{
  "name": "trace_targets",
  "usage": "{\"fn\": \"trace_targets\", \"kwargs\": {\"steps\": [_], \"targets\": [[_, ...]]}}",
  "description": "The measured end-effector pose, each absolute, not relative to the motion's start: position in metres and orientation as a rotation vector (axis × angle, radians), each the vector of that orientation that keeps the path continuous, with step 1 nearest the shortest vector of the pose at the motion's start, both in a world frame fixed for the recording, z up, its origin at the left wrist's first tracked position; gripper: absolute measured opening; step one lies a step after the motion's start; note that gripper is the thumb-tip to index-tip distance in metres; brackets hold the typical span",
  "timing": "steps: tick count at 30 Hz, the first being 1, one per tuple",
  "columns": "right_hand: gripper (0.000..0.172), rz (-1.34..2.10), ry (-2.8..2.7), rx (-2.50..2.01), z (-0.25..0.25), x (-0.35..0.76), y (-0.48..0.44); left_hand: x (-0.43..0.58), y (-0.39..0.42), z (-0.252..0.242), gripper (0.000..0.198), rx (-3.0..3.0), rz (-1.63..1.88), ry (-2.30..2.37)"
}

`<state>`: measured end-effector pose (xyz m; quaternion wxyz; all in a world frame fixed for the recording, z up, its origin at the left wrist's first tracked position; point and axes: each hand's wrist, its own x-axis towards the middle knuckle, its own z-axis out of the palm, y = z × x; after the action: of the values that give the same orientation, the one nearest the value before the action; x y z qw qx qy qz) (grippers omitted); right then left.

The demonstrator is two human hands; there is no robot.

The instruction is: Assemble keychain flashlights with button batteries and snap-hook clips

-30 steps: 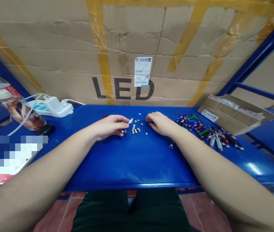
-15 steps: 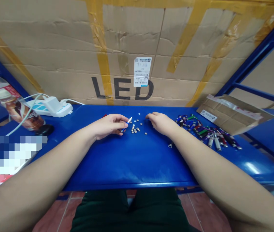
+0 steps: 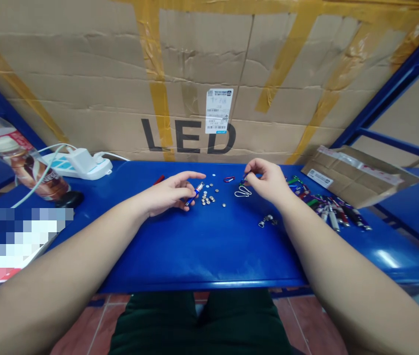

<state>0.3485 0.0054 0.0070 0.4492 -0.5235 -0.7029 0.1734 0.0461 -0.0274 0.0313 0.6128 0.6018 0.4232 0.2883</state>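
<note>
My left hand (image 3: 175, 192) is closed on a slim blue mini flashlight (image 3: 193, 195), silver end tilted up and right, index finger stretched out above it. Several button cells (image 3: 207, 199) lie just right of it on the blue table (image 3: 202, 251). My right hand (image 3: 264, 178) pinches what looks like a small dark purple carabiner (image 3: 246, 175), largely covered by the fingers. Beneath those fingertips rest silver carabiners (image 3: 243, 192), with a red carabiner (image 3: 229, 180) to their left. Small silver clasps (image 3: 267, 220) lie nearer me, beside the right forearm.
A pile of coloured mini flashlights (image 3: 329, 209) lies at the right, before an open cardboard box (image 3: 353, 175). On the left are a power strip (image 3: 79, 165), a drink bottle (image 3: 35, 172) and a red object (image 3: 160, 179). A large carton (image 3: 113, 88) stands behind.
My right hand has moved right from beside the button cells and now pinches a small item, uncovering the carabiners. My left index finger has straightened away from the flashlight.
</note>
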Motion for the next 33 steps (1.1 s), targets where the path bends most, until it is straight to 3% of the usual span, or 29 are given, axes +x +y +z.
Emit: {"fn": "trace_targets", "kwargs": {"steps": [4, 8, 12, 15, 33], "targets": [[0.018, 0.718, -1.602, -1.207, 0.010, 0.337, 0.001, 0.050, -0.028, 0.028, 0.043, 1.410, 0.629, 0.931], [0.037, 1.137, -1.465, -1.011, 0.009, 0.317, -0.007, 0.053, -0.025, 0.016, 0.043, 1.446, 0.651, 0.864], [0.042, 1.306, -1.406, -0.843, 0.009, 0.299, -0.019, 0.060, -0.026, 0.007, 0.050, 1.462, 0.687, 0.827], [0.040, 1.304, -1.487, -0.825, 0.008, 0.290, -0.025, 0.065, -0.028, 0.006, 0.057, 1.455, 0.715, 0.818], [0.037, 1.109, -1.645, -0.912, 0.005, 0.284, -0.033, 0.068, -0.027, 0.006, 0.048, 1.675, 0.825, 0.938]]}}
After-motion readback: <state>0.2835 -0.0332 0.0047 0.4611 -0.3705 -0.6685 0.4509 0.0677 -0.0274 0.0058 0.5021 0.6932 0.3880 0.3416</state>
